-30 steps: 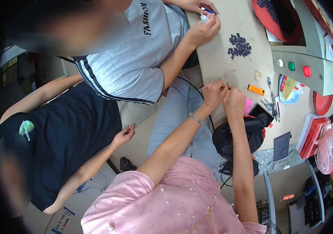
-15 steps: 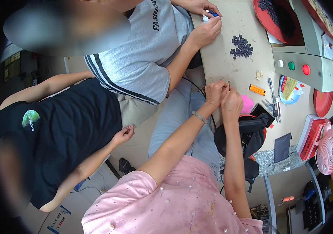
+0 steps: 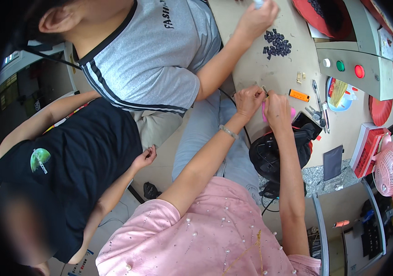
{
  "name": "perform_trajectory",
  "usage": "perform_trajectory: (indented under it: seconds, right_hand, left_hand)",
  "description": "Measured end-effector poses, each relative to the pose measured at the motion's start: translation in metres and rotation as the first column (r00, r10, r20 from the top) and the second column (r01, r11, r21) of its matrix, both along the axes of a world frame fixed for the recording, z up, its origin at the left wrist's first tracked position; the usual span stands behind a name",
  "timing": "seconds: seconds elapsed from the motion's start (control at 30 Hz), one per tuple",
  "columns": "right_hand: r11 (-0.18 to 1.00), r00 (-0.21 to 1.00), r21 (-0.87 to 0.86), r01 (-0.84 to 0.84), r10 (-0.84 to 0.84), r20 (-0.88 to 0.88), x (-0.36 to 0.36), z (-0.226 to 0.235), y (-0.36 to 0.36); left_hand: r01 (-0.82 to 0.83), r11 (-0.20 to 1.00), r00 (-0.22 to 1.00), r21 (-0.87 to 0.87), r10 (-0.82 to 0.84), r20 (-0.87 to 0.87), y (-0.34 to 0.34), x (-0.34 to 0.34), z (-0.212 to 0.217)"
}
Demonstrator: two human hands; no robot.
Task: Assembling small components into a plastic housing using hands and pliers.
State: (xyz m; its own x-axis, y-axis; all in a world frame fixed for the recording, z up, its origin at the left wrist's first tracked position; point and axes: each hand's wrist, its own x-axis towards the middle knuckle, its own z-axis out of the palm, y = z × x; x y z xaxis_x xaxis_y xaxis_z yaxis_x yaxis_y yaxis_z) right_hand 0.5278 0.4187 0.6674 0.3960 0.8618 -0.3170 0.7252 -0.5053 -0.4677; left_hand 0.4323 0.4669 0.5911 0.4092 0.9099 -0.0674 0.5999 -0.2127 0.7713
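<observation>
Dark piece (image 3: 266, 93), between left hand (image 3: 249, 102) and right hand (image 3: 278, 112), long axis forward

Left hand (image 3: 248, 102) beside right hand (image 3: 278, 112), pieces (image 3: 277, 45) beyond on table (image 3: 257, 69), lighter (image 3: 299, 95) to the right, pen (image 3: 316, 92) farther right

Pale beige bench (image 3: 244, 73); blackish-purple small pieces (image 3: 277, 45). White push button (image 3: 326, 62), green push button (image 3: 340, 66), red push button (image 3: 359, 71). Pink fan (image 3: 389, 168). Heather-grey T-shirt (image 3: 146, 69), sleeve banded black; black T-shirt (image 3: 91, 138), round green print (image 3: 39, 160). Pink top (image 3: 196, 230) dotted with pearly-white beads.
</observation>
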Motion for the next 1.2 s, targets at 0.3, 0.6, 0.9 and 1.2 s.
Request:
perform_trajectory:
  seconds: [0.3, 0.6, 0.9, 1.2]
  right_hand:
    - [0.961, 0.961, 0.013, 0.276, -0.275, -0.035, -0.023, 0.007, 0.0]
    - [0.974, 0.971, -0.013, 0.225, -0.226, -0.074, 0.001, 0.007, 0.005]
    - [0.969, 0.97, 0.05, 0.244, -0.244, -0.009, -0.025, -0.004, -0.01]
    - [0.946, 0.942, 0.006, 0.325, -0.323, -0.092, -0.007, 0.013, 0.01]
  left_hand:
    - [-0.003, 0.998, 1.0, -0.07, 0.005, 0.021, 0.001, -0.001, 0.001]
    - [0.021, 0.998, 0.999, -0.051, -0.019, 0.033, 0.003, 0.003, 0.003]
    - [0.023, 1.0, 0.999, -0.02, -0.022, 0.023, 0.001, 0.001, 0.006]
    - [0.047, 0.999, 0.999, -0.012, -0.047, -0.01, 0.003, 0.003, 0.009]
